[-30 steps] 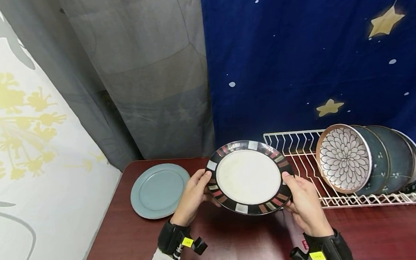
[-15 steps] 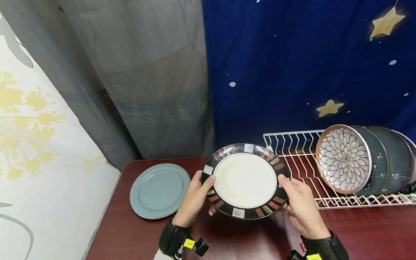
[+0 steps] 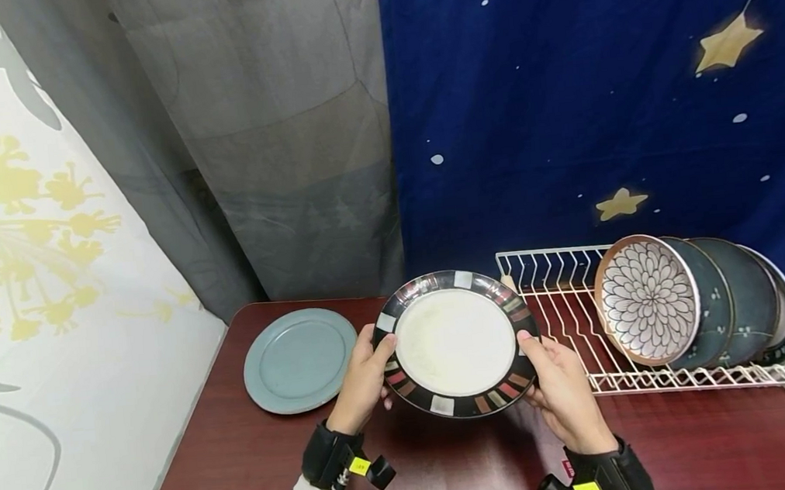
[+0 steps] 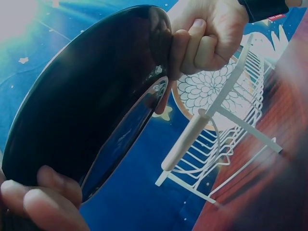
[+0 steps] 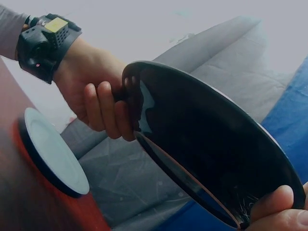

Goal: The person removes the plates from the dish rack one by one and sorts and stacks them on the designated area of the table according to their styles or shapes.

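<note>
A round plate with a white centre and a black rim of coloured stripes is held above the table by both hands, tilted toward the head camera. My left hand grips its left rim, thumb on top and fingers curled beneath. On the opposite side my right hand pinches the right rim the same way. The plate's glossy black underside fills much of the left wrist view, with fingertips of both hands against it. To the left, a blue-grey plate lies flat on the table, apart from the left hand.
A white wire dish rack stands at the right. Its right part holds a bowl with a petal pattern and several dark dishes on edge. The reddish-brown table meets grey and blue curtains behind.
Both hands have carried the striped plate a little to the left and slightly toward the body. The blue-grey plate and the rack have stayed put.
</note>
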`<state>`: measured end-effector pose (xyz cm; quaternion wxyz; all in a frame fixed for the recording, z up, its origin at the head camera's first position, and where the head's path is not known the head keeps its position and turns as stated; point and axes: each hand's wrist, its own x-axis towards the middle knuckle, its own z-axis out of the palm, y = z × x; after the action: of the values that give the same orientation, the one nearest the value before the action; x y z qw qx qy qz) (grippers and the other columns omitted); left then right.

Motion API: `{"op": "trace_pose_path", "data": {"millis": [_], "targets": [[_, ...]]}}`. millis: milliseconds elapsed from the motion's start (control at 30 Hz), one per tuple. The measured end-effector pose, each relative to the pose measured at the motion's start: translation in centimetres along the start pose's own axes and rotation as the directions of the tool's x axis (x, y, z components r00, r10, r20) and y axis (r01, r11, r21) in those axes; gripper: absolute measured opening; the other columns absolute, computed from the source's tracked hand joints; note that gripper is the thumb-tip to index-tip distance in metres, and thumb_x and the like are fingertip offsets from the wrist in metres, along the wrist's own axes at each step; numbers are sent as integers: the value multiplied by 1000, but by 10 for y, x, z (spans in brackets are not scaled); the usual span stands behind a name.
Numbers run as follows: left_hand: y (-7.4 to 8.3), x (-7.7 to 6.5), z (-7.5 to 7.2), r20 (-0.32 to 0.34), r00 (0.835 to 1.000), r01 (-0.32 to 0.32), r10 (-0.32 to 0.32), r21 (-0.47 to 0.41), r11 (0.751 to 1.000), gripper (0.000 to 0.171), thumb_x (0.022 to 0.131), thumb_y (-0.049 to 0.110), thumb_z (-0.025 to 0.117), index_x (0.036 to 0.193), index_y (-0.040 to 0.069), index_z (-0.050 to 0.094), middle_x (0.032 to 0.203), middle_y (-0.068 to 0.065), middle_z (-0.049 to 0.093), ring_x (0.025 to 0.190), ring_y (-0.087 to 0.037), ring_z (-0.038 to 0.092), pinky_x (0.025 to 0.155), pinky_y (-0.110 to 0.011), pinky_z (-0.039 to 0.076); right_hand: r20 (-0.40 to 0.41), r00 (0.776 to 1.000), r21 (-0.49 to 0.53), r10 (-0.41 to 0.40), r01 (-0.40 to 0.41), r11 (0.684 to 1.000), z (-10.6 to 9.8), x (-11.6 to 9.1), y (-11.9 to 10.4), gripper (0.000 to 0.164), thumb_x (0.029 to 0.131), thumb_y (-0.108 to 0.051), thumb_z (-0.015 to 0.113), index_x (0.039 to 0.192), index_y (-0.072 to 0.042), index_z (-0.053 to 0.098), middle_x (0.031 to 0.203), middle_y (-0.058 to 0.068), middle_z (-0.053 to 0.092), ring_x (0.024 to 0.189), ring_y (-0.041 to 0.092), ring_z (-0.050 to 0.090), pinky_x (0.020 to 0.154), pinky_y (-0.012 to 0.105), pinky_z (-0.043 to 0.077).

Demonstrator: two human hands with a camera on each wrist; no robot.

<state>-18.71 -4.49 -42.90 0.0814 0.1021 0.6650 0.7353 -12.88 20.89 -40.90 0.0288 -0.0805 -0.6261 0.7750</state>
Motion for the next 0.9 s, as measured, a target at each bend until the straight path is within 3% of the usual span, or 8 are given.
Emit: {"op": "trace_pose_path", "data": {"millis": [67, 200, 300, 433, 567, 667, 767, 900], "targets": [[1, -1, 0, 0, 1000, -1, 1, -27, 1000, 30, 97, 31, 46, 113, 6, 41, 72, -13, 54, 33, -18, 31, 29, -30, 37, 11, 1000, 2, -9, 9, 1000, 0, 0, 0, 55, 92, -42, 50, 118, 7, 48, 82, 11, 65, 57, 11, 60, 45, 24, 50], [10, -8, 0, 5, 1000, -5, 5, -33, 999, 28, 98, 24, 43, 115, 1, 40, 72, -13, 55, 32, -18, 33, 29, -36, 39, 60, 998, -3, -29, 29, 1000, -2, 1, 0, 56, 93, -43, 48, 116, 8, 48, 74, 9, 64, 46, 7, 52, 37, 19, 40], [17, -13, 1, 4, 1000, -23, 23, -21, 1000, 28, 99, 21, 40, 116, -1, 39, 72, -13, 56, 31, -15, 35, 29, -43, 40, 112, 993, -4, -41, 42, 999, -5, 1, 0, 51, 95, -42, 44, 103, 8, 49, 58, 2, 56, 34, 4, 37, 33, 19, 29], [21, -16, 0, 5, 999, -40, 40, -40, 998, 31, 100, 23, 39, 118, -2, 37, 75, -15, 57, 32, -16, 38, 30, -43, 41, 121, 992, -7, -44, 45, 999, -7, 1, -2, 50, 95, -44, 43, 94, 5, 49, 50, -3, 46, 32, 4, 31, 32, 20, 26], [20, -17, -4, -6, 999, -52, 52, -69, 996, 33, 100, 23, 39, 121, -2, 35, 76, -17, 58, 32, -17, 40, 29, -42, 40, 99, 993, -38, -70, 74, 997, -8, 1, -3, 50, 95, -44, 42, 98, 5, 47, 50, 0, 45, 33, 5, 32, 28, 24, 21], [20, -17, -8, -26, 998, -66, 64, -68, 996, 33, 99, 23, 40, 122, 0, 35, 75, -16, 59, 31, -16, 38, 29, -43, 40, 97, 990, -45, -106, 111, 993, -12, 2, -4, 50, 96, -42, 41, 109, 6, 45, 50, 1, 43, 33, 4, 29, 28, 29, 14], [19, -16, -12, -48, 996, -78, 74, -75, 994, 32, 99, 22, 40, 122, 1, 36, 74, -16, 60, 32, -16, 41, 29, -42, 40, 111, 985, -35, -132, 136, 990, -16, 3, -6, 51, 97, -39, 39, 122, 5, 44, 51, 0, 42, 33, 3, 27, 30, 33, 11], [19, -16, -18, -70, 994, -90, 84, -92, 992, 32, 99, 21, 40, 122, -1, 36, 75, -17, 60, 35, -18, 46, 28, -40, 41, 151, 975, -25, -162, 167, 986, -21, 3, -8, 53, 99, -36, 36, 126, 9, 43, 50, -2, 41, 33, 3, 28, 29, 34, 12]]}}
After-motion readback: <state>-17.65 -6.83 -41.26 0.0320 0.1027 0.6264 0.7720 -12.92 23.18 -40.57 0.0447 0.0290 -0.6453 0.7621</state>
